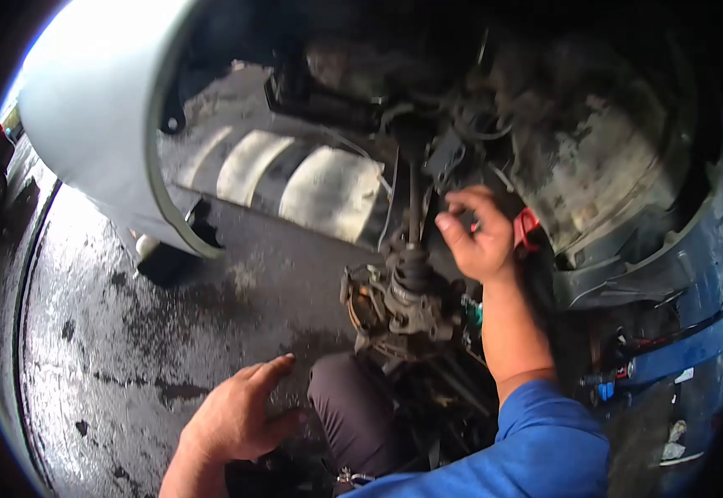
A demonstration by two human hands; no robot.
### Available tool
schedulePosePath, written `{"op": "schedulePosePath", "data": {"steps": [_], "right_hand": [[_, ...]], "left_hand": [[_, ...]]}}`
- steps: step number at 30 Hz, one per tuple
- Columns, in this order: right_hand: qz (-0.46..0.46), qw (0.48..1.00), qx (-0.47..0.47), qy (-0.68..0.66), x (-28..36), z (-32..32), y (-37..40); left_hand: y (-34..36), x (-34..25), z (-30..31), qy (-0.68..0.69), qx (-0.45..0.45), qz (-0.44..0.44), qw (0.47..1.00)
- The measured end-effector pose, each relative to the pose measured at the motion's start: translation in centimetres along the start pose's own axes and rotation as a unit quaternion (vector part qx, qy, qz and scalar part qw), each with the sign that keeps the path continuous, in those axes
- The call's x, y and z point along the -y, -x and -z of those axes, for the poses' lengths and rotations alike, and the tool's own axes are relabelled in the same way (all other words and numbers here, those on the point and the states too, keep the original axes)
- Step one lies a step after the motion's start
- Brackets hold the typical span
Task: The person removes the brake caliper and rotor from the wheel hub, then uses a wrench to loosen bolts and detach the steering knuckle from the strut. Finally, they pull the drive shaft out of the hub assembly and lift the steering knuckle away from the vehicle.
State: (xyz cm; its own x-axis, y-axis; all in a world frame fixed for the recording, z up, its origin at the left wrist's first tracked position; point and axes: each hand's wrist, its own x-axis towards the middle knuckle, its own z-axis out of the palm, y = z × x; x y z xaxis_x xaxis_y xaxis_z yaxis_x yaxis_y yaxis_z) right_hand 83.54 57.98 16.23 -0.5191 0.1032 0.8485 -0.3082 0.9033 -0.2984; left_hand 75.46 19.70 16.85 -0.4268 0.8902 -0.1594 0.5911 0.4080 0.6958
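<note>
My right hand (482, 236) is raised beside the drive shaft (415, 203), its thumb and fingers curved with a gap between them and nothing visible in it. Just right of it, partly behind the wrist, is a red object (527, 230). My left hand (241, 411) hangs at the lower left near my knee (353, 402), fingers apart and empty. Between the hands, the rusty wheel hub and knuckle assembly (403, 311) sits at the lower end of the shaft, with a ribbed black boot above it.
A light-coloured fender (100, 108) curves across the upper left. Behind the shaft lies a striped panel (295, 178) on the wet floor (112, 365). A dirty wheel-well liner (586, 166) fills the upper right. At the right is a blue metal arm (685, 350).
</note>
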Motion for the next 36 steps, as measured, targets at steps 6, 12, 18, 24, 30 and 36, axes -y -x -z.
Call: {"op": "schedulePosePath", "data": {"steps": [6, 12, 18, 24, 30, 36], "right_hand": [[-0.010, 0.988, 0.149, 0.042, 3.7, -3.4, -3.8], [0.138, 0.915, 0.377, 0.023, -2.8, -10.9, 0.9], [-0.007, 0.712, 0.701, 0.020, 16.6, -15.1, -8.6], [0.106, 0.783, 0.608, -0.076, 13.0, -19.8, -5.6], [0.053, 0.846, 0.524, -0.088, 8.1, -21.0, -2.2], [-0.059, 0.873, 0.483, -0.001, 5.0, -16.1, 0.8]], "left_hand": [[-0.8, 3.2, -0.3, 0.037, 0.036, 0.028, 0.998], [1.1, 8.7, -1.8, -0.011, -0.079, 0.087, 0.993], [5.1, 9.6, -0.9, -0.012, -0.154, 0.103, 0.983], [8.3, 10.5, -1.7, 0.003, -0.182, 0.116, 0.976], [8.4, 11.0, -1.2, 0.006, -0.145, 0.146, 0.979], [6.3, 10.6, -1.4, 0.012, -0.101, 0.132, 0.986]]}}
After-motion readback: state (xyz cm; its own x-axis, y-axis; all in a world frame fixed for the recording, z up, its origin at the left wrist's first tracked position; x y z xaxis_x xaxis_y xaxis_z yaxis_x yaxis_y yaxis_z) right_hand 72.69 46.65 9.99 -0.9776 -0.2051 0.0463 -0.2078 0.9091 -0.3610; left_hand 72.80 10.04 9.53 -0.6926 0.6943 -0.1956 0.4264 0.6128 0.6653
